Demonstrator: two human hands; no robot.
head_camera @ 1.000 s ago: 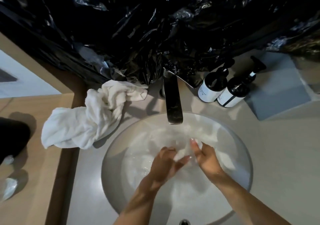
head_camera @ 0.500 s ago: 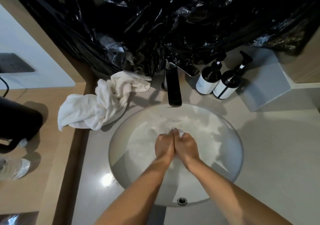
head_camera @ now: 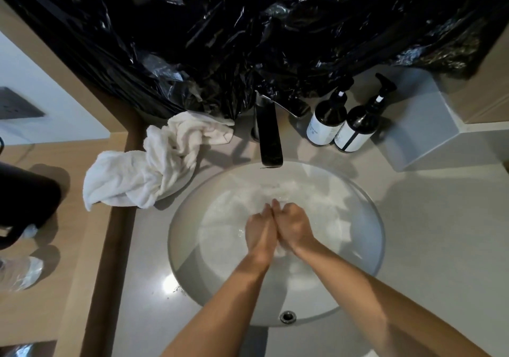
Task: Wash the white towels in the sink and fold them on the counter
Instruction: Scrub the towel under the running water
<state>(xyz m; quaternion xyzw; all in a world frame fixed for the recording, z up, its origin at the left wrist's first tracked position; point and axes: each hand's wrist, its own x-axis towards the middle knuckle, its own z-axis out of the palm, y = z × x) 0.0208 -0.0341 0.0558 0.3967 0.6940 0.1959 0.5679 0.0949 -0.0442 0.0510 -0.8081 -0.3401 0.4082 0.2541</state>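
A pale grey surface (head_camera: 413, 219) is seen, with a round sink (head_camera: 181, 246) set into its middle. A crumpled white towel (head_camera: 143, 172) is laid across the left edge. Two dark pump bottles (head_camera: 341, 122) are stood upright, touching, near the back edge, beside a grey box (head_camera: 424, 125) at the back right corner.

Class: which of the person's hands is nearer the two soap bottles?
Right. The right hand lies in the sink on the side toward the soap bottles; the left hand lies beside it, farther away.

Crumpled black plastic sheeting (head_camera: 248, 40) covers the wall above a beige counter (head_camera: 440, 232).
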